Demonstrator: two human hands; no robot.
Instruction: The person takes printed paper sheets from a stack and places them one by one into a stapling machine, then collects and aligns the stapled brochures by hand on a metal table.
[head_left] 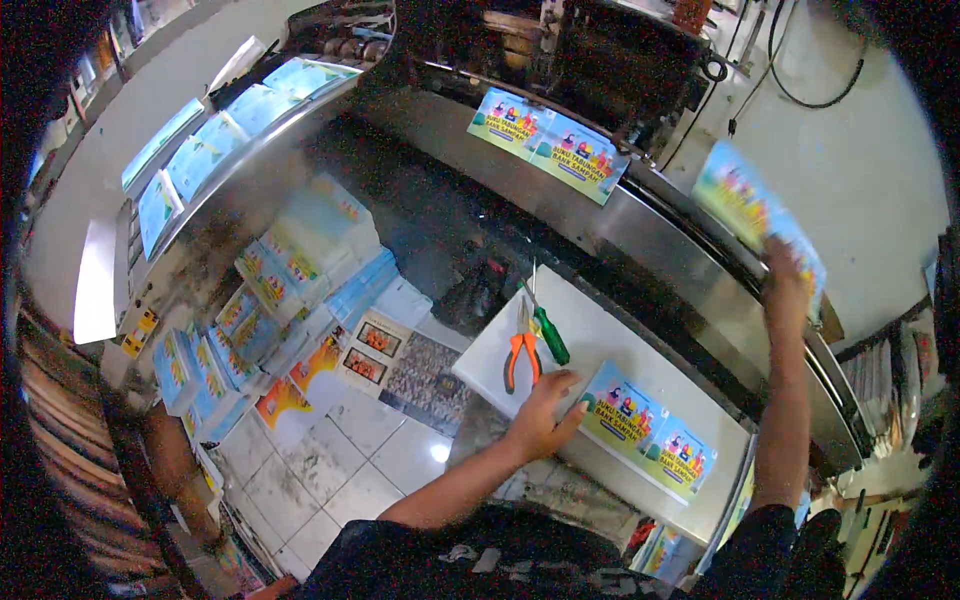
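My left hand (pixel 542 422) rests at the near edge of a white board (pixel 510 350), thumb and forefinger apart, beside the left end of a printed sheet (pixel 645 430). That sheet is light blue with two matching cartoon cover designs. Up at the right, my right hand (pixel 790 275) grips the lower edge of another printed sheet (pixel 745 205), blurred by motion, over the machine's metal rail. On the board, left of the flat sheet, lie pliers (pixel 522 352) with orange and black handles and a green-handled screwdriver (pixel 548 330).
A third printed sheet (pixel 550 145) lies on the machine's metal ledge (pixel 690 270). Stacks of printed booklets (pixel 215 350) cover the floor at the left. More light-blue sheets (pixel 205 155) lie along a slanted, lit panel. White tiles (pixel 350 455) show below.
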